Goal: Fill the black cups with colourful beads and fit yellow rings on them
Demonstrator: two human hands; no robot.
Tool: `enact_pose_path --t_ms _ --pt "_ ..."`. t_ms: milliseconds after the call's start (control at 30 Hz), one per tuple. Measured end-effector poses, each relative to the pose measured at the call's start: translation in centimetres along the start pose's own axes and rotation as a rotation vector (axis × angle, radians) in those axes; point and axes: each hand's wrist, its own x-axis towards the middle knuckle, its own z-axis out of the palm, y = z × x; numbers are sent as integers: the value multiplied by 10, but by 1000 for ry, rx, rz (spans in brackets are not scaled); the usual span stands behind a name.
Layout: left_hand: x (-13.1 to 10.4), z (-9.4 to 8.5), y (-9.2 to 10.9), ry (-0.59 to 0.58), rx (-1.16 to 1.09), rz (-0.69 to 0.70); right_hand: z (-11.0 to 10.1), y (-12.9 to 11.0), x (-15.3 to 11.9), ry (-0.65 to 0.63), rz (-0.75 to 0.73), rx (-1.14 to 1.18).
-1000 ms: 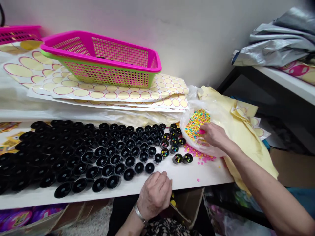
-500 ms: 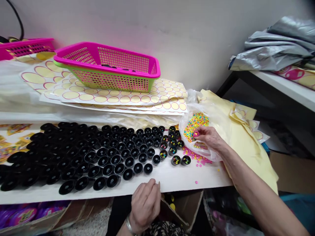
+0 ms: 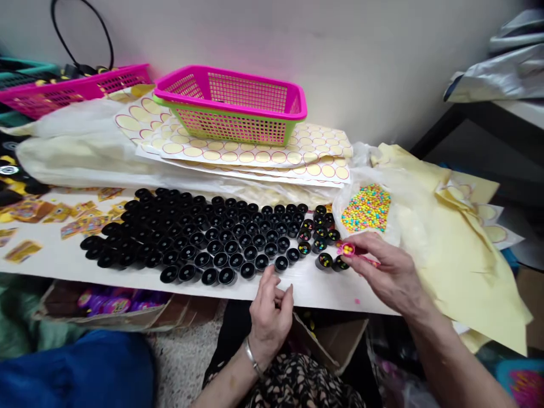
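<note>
My right hand (image 3: 389,272) pinches a small pink scoop (image 3: 348,249) with a few candies in it, over the cups at the right end. Below the nearest black cups, at the table's front edge, is my left hand (image 3: 272,306), its fingers loosely apart and nothing in them. Black cups (image 3: 227,276) stand in a dense group on the white table (image 3: 297,294). Several at the right, such as one cup (image 3: 325,260), hold coloured candies. Behind my right hand, small coloured candies (image 3: 368,208) lie in an open clear plastic bag (image 3: 397,218).
A pink and green basket (image 3: 238,122) rests on sticker sheets (image 3: 314,170) at the back. Yellow paper (image 3: 480,283) drapes over the right end. Small orange packets (image 3: 85,226) lie at the left. An open cardboard box (image 3: 340,340) is below the front edge.
My right hand has come out of the candy bag with the scoop and is nearer the cups. My left hand has opened from a loose fist. The view has shifted left.
</note>
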Motion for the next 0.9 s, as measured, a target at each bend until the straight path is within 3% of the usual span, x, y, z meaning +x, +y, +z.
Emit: enact_pose_path --t_ms 167,433,667,900 --pt "5 13 0 -141 -98 -252 23 -13 -34 104 113 34" --pt "8 24 8 -363 -156 -118 64 -3 -67 30 158 60" --pt "11 20 5 -287 -143 -105 65 5 -62 107 127 -71" --pt "20 21 -2 -326 -155 -84 67 -3 -37 -18 -10 -540"
